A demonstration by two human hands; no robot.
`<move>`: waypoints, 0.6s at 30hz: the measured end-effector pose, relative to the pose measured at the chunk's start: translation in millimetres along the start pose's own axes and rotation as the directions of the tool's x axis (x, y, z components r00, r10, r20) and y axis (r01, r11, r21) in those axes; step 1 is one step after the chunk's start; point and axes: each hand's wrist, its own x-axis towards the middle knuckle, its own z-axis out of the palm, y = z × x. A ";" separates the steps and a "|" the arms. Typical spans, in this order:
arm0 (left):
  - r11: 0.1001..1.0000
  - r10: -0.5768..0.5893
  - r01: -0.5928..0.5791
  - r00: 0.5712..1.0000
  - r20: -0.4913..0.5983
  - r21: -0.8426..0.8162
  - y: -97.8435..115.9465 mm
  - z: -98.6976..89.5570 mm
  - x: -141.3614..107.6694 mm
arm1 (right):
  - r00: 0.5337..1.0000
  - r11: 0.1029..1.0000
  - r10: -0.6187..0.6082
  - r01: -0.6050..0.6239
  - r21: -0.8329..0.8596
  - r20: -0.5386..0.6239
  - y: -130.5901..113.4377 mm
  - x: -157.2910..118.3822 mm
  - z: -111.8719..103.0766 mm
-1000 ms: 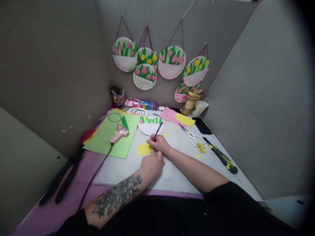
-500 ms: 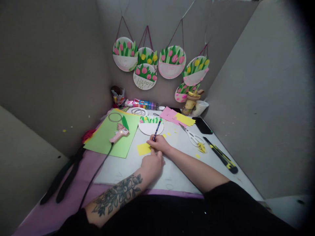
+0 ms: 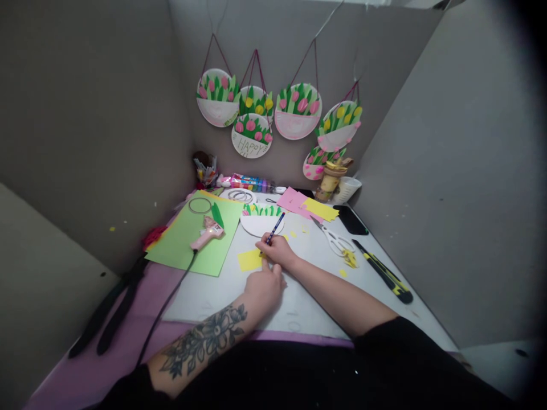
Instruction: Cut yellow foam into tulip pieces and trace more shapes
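Pencil (image 3: 276, 227) in right hand (image 3: 277, 250), near yellow paper (image 3: 249, 261) edge

The right hand (image 3: 277, 250) holds a pencil (image 3: 274, 229) over yellow paper (image 3: 250, 260), which the left hand (image 3: 265, 286) touches.

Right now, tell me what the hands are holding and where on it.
The right hand holds the pencil near its lower end; the left hand has a finger at the yellow paper's edge.
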 end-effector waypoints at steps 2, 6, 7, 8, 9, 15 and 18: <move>1.000 0.001 -0.001 1.000 -0.002 0.003 -0.1 0.2 0.1 | 1.000 1.000 -0.001 0.001 -0.016 0.005 0.6 0.3 0.3; 1.000 0.002 -0.002 1.000 0.004 0.007 -0.5 0.8 0.3 | 1.000 1.000 0.001 0.000 -0.025 0.015 2.0 0.2 0.7; 1.000 0.001 -0.001 1.000 0.005 0.007 -0.6 0.8 0.2 | 1.000 1.000 0.004 -0.004 -0.020 0.024 2.0 0.1 0.7; 1.000 -0.001 0.001 1.000 0.008 0.009 -0.5 0.5 0.1 | 0.999 1.000 0.008 -0.008 -0.017 0.036 1.9 0.0 0.5; 1.000 -0.002 0.002 1.000 0.011 0.010 -0.4 0.1 -0.1 | 0.999 1.000 0.010 -0.010 -0.017 0.046 1.7 -0.1 0.4; 1.000 -0.007 0.007 1.000 0.011 0.000 1.0 -4.5 -2.2 | 1.000 0.998 -0.013 0.014 -0.063 0.026 0.6 0.4 -0.2; 1.000 -0.010 0.010 1.000 0.005 -0.005 1.1 -4.5 -2.3 | 0.999 0.997 -0.019 0.022 -0.074 0.043 0.7 0.8 -0.4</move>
